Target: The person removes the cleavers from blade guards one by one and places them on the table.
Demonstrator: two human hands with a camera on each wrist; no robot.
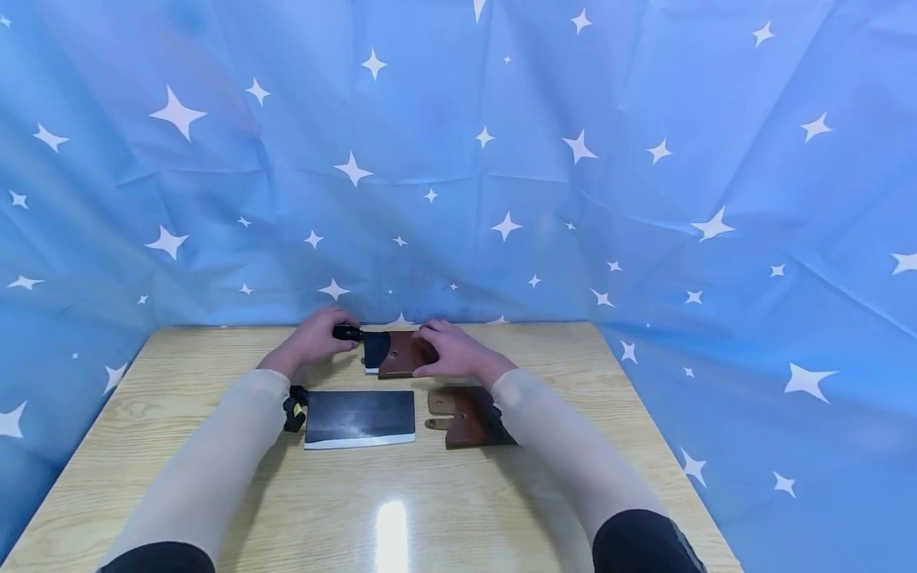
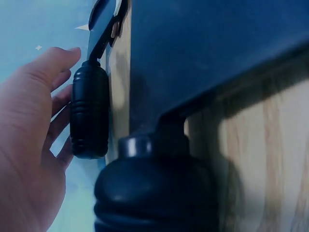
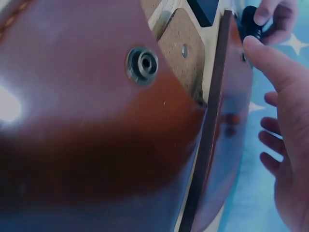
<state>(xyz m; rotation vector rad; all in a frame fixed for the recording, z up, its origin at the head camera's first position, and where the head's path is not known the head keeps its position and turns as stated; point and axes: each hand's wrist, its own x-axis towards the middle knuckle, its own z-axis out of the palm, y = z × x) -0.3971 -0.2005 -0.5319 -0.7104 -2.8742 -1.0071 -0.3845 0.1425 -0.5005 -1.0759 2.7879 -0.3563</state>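
My left hand [image 1: 318, 338] holds the black handle of the far cleaver [image 2: 89, 113], its fingers reaching behind the handle in the left wrist view. A brown leather sheath [image 1: 398, 355] covers most of that cleaver's dark blade. At the sheath's right end is my right hand [image 1: 458, 352], its fingers loosely bent. The right thumb overlaps the sheath's face in the right wrist view, while the other fingertips show beside it against the curtain. Nearer lies a bare wide cleaver [image 1: 360, 418], handle to the left. A second brown sheath [image 1: 466, 426] lies to its right, partly hidden by my right arm.
The light wooden table [image 1: 286, 509] ends at the back against a blue curtain [image 1: 444, 159] with white stars. Both forearms reach over the table. A yellow-marked black item [image 1: 294, 410] shows at the near cleaver's handle, partly hidden by my left sleeve.
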